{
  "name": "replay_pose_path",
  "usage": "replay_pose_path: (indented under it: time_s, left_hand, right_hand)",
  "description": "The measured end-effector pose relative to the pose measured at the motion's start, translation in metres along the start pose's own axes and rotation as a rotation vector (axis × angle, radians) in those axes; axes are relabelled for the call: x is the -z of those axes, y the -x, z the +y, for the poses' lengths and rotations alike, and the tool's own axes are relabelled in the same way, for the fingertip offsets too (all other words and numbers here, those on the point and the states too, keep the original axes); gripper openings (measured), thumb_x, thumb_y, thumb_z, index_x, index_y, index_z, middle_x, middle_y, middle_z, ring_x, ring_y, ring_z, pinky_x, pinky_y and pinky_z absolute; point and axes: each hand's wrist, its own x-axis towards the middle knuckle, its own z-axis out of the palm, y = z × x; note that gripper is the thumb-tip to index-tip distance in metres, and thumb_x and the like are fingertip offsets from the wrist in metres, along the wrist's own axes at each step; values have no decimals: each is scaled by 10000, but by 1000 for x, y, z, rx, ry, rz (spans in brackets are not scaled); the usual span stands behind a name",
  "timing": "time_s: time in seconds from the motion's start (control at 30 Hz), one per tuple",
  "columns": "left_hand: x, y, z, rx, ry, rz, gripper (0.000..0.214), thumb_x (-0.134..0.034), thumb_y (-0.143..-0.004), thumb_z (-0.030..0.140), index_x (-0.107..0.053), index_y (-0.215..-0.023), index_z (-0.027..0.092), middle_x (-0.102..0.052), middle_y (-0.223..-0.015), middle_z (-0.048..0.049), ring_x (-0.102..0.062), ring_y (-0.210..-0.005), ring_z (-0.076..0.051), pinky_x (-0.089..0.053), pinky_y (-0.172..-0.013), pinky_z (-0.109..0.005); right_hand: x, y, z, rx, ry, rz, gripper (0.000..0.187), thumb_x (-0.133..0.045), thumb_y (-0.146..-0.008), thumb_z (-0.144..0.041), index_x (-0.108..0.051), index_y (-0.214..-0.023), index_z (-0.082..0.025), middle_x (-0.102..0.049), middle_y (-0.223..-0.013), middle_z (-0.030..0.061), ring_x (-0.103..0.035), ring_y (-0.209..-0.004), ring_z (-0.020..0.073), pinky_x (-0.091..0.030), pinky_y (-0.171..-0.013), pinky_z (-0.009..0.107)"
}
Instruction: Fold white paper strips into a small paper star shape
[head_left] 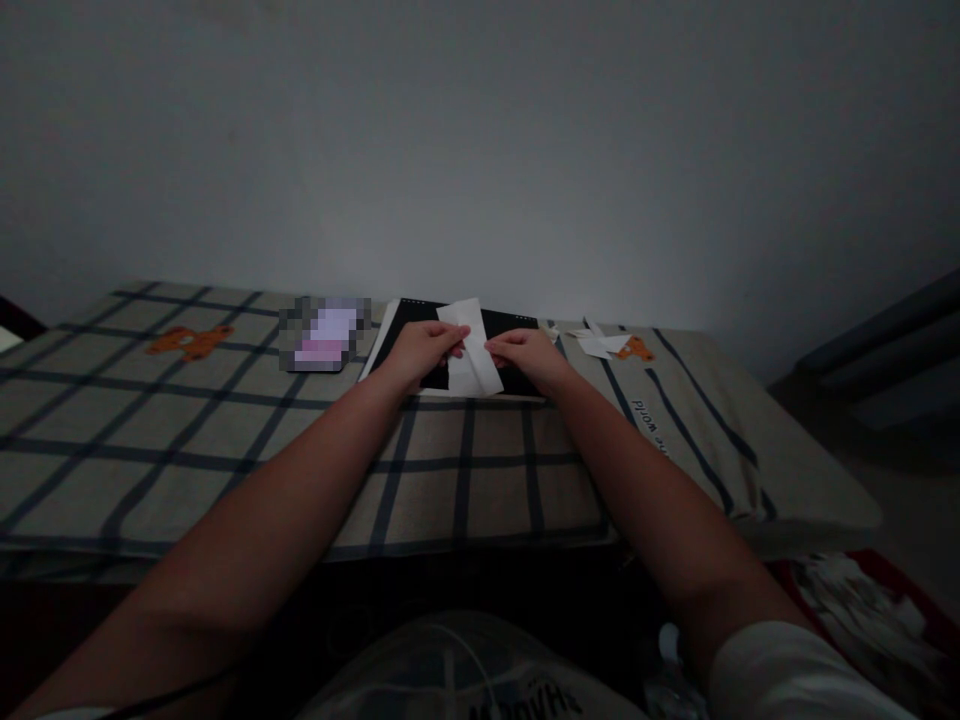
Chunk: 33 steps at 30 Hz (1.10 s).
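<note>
A folded sheet of white paper point(474, 350) is held between my two hands, over a black notebook point(405, 325) with pale page edges. My left hand point(429, 348) pinches the paper's left side with thumb and fingers. On its right edge, the fingertips of my right hand point(526, 352) are closed on the paper. A crease or overlapping layer runs down the sheet. Parts of the fingers are hidden under it.
A lit phone point(326, 335) lies on the checked tablecloth point(247, 410) to the left, its screen blurred. Folded white paper pieces point(602, 343) lie to the right. Behind the table stands a grey wall point(480, 150). A red bin point(911, 600) with crumpled paper is at the lower right.
</note>
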Motion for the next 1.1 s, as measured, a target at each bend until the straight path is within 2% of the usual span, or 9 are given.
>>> replay_pose_path:
  time_s: [0.23,0.33,0.53,0.67,0.83,0.97,1.1]
  left_hand:
    - [0,2,2,32,-1,-97,281,-753,-691,429,-706,-708,153,-654,-663,-47,-486,-548,-104,-307,-505,-243]
    - [0,2,1,-2,-12,-77,275,-753,-687,422,-685,-660,156,-628,-626,-32,-451,-522,-95,-293,-503,-246]
    - [0,0,-4,-39,-40,-43,268,-723,-716,394,-650,-608,160,-588,-585,-4,-387,-491,-79,-275,-491,-238]
    - [-1,-1,-5,-2,17,-43,246,-727,-721,395,-685,-683,156,-629,-642,-21,-454,-526,-86,-307,-496,-228]
    - [-2,2,-1,84,22,-122,253,-755,-703,399,-722,-754,153,-661,-684,-44,-533,-589,-106,-325,-499,-222]
    - [-2,4,1,75,-2,-129,238,-759,-705,366,-690,-670,141,-630,-627,-33,-473,-508,-84,-310,-475,-230]
    - [-3,5,3,64,-43,-76,212,-738,-722,328,-680,-666,132,-596,-586,-7,-400,-457,-66,-273,-456,-231]
  right_hand:
    - [2,-2,2,49,49,47,156,-745,-709,-311,-726,-744,-161,-691,-711,32,-586,-643,117,-485,-676,289]
    - [2,-2,3,38,26,42,165,-754,-704,-319,-728,-747,-161,-691,-716,33,-586,-645,117,-492,-681,293]
    - [1,0,2,-36,-53,-46,127,-766,-699,-277,-739,-753,-165,-706,-734,43,-594,-653,113,-502,-666,276]
    - [1,-1,1,-13,-10,-5,117,-752,-708,-274,-733,-744,-164,-707,-724,37,-591,-651,114,-499,-654,267]
    - [2,-2,1,9,8,47,115,-735,-729,-270,-721,-730,-155,-692,-714,40,-588,-632,115,-497,-671,289]
    - [2,-3,4,5,-19,22,106,-736,-734,-264,-720,-730,-159,-693,-725,40,-595,-637,113,-504,-679,288]
    - [2,-2,4,-52,-57,-24,109,-756,-722,-256,-726,-752,-156,-705,-725,43,-606,-645,107,-511,-679,267]
